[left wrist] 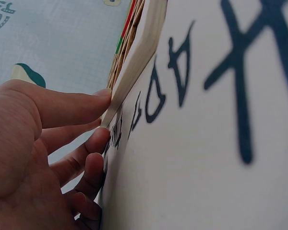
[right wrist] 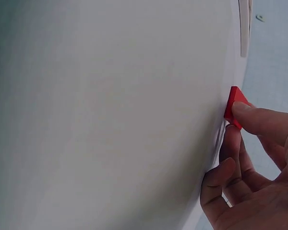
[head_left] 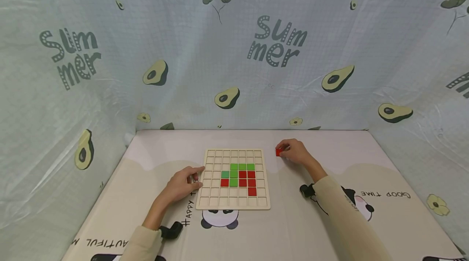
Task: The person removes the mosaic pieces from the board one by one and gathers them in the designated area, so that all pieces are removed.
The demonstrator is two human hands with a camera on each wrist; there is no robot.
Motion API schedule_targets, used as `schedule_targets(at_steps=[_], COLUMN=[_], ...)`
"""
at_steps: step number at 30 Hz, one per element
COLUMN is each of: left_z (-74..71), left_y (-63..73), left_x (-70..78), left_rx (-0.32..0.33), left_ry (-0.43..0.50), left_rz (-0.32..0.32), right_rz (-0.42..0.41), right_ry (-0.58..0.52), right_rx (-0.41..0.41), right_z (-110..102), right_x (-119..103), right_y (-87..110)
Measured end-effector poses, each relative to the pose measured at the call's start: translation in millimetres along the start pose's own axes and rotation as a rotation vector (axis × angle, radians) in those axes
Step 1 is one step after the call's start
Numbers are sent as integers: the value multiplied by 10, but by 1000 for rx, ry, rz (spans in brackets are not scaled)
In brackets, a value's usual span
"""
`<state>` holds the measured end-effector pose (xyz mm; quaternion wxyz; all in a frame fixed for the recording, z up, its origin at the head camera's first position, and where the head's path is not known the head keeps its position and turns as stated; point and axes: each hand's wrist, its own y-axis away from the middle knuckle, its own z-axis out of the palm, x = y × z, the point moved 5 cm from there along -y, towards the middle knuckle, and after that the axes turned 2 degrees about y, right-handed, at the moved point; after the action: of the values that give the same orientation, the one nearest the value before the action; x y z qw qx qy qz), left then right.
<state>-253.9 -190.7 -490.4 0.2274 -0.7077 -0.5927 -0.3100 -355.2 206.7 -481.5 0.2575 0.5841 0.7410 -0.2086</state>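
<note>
Nearest are two tan sleeves (head_left: 143, 242), each with a black thing (head_left: 172, 231) by the wrist. The pale table (head_left: 282, 230) has words and a panda picture (head_left: 220, 219), and the flat wooden board (head_left: 216, 201) hides part of the panda. The left hand (head_left: 181, 184) has its thumb and pointing finger spread, touching the board's left edge. Green squares (head_left: 242, 167) and red squares (head_left: 252, 191) fill some boxes. Farther off, the right hand (head_left: 294, 152) pinches a little bright red block (head_left: 278, 152) near the board's far right corner. Behind is a pale blue sheet (head_left: 183, 29) with avocados (head_left: 155, 73).
</note>
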Motion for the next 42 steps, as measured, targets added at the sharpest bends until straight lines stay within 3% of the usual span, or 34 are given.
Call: schedule_targets(at_steps=[10,42], left_z=[11,-2], left_y=[-15,-24], left_x=[-11,0], left_rx=[1,-5], left_ry=[-12,-4], left_rz=[-20,0], right_rz=[12,10], right_ry=[3,16], right_rx=[-35,-8], right_z=[9,-17], right_x=[7,12], right_y=[-6,9])
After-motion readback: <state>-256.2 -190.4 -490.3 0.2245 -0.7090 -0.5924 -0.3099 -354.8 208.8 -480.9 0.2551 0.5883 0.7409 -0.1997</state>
